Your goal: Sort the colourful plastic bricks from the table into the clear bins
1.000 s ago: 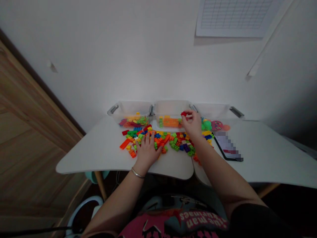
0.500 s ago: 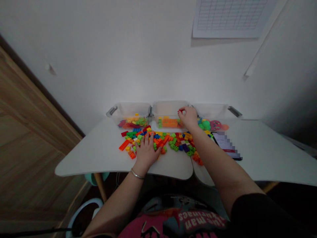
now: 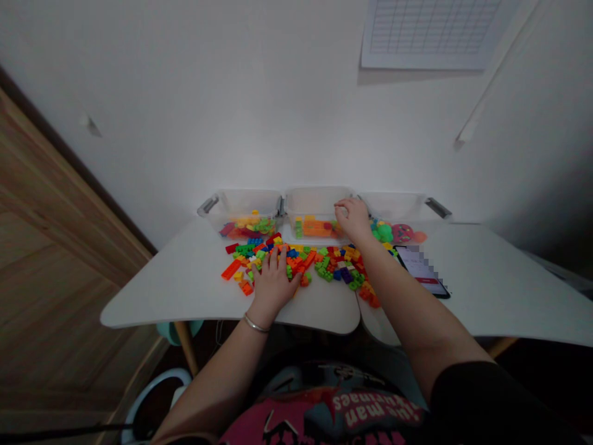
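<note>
Loose toy building bricks (image 3: pixel 328 264) in many colours lie heaped along the middle of the table. My left hand (image 3: pixel 272 281) rests on the left part of the heap, palm down with its fingers spread. Over the right side of the middle clear bin (image 3: pixel 319 201) hovers my right hand (image 3: pixel 356 220), its fingers bent and a little apart, with nothing seen in them. Inside that bin, through its wall, orange and green bricks show, along with a red brick (image 3: pixel 327 226). My right forearm covers part of the heap's right end.
A left clear bin (image 3: pixel 248 201) holds mixed coloured pieces. The right clear bin (image 3: pixel 398 207) has green, pink and orange toys in it. A phone (image 3: pixel 428 281) lies on the white table (image 3: pixel 176 278), right of my forearm. A wall (image 3: pixel 278 99) stands directly behind the bins.
My right hand has let go of a small red brick, and a red brick now shows among the orange ones in the middle bin. My left hand has stayed on the heap.
</note>
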Demonstrator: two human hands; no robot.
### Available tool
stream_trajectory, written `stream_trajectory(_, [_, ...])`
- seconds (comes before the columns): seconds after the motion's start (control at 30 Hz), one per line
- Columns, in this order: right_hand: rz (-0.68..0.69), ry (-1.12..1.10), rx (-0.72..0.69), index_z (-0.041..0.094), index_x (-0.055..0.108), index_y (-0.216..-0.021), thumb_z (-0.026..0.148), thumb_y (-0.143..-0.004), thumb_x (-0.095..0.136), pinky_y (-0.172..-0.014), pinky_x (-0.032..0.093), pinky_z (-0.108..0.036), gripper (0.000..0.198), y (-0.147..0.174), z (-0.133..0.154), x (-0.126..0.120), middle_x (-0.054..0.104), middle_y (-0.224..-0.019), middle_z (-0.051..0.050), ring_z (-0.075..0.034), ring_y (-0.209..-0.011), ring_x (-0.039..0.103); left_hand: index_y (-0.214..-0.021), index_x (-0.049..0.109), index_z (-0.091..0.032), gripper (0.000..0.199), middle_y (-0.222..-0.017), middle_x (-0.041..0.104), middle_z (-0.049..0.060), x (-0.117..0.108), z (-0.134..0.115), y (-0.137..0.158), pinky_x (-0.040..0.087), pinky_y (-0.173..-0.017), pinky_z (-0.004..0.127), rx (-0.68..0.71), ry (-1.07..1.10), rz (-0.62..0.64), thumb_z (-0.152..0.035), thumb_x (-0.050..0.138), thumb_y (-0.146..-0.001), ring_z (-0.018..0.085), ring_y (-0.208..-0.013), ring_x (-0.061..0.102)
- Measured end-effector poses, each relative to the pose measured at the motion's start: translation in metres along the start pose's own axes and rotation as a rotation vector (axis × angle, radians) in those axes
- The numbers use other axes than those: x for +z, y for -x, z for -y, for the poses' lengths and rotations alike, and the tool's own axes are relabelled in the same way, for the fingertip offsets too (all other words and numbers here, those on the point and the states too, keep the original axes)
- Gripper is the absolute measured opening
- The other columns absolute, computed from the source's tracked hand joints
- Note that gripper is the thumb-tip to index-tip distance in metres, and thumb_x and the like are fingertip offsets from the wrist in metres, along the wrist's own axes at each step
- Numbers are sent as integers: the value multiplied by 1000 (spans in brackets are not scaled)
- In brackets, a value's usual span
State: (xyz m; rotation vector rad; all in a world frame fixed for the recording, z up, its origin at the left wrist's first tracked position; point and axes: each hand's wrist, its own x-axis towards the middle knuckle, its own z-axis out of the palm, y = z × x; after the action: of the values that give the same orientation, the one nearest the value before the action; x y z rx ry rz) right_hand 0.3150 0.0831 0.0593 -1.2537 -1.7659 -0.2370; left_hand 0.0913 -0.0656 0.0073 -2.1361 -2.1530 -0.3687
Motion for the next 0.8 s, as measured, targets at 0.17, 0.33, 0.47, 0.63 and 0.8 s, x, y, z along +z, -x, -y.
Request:
stream_trajectory(0.17, [-73, -96, -109, 21, 69, -97, 24, -85, 52, -106, 38, -48, 21, 17, 15, -19, 67, -113, -10, -26, -114, 56, -157, 21, -21, 78, -161, 28, 13, -1, 0, 0, 24, -114, 68, 0, -3, 8, -57, 43, -92, 36, -144, 32])
stream_trajectory(0.33, [75, -188, -151, 20, 70, -101, 20, -86, 52, -102, 43, -45, 24, 58, 48, -15, 70, -107, -10, -25, -107, 59, -157, 22, -20, 77, -160, 30, 13, 1, 0, 1, 24, -114, 67, 5, 1, -17, -57, 43, -92, 36, -144, 34])
stream_trajectory(0.47, [272, -190, -182, 17, 67, -119, 12, -85, 50, -104, 44, -43, 38, 92, 67, 2, 69, -119, -10, -24, -112, 58, -156, 23, -20, 78, -160, 31, 14, 3, 1, 0, 23, -114, 68, 14, 2, -43, -58, 44, -91, 37, -143, 35])
stream_trajectory(0.63, [479, -76, -229, 19, 62, -132, 5, -82, 50, -111, 39, -43, 53, 115, 71, 16, 61, -136, -10, -25, -124, 51, -156, 25, -20, 77, -160, 32, 14, 2, 0, 0, 25, -114, 68, 5, 1, -33, -57, 44, -91, 36, -144, 34])
stream_trajectory(0.8, [539, -24, -261, 20, 59, -135, 8, -87, 49, -112, 38, -44, 51, 119, 71, 15, 58, -140, -9, -26, -126, 50, -156, 25, -20, 77, -160, 31, 14, 2, 0, 0, 25, -114, 67, 4, 2, -31, -58, 43, -92, 35, -144, 33])
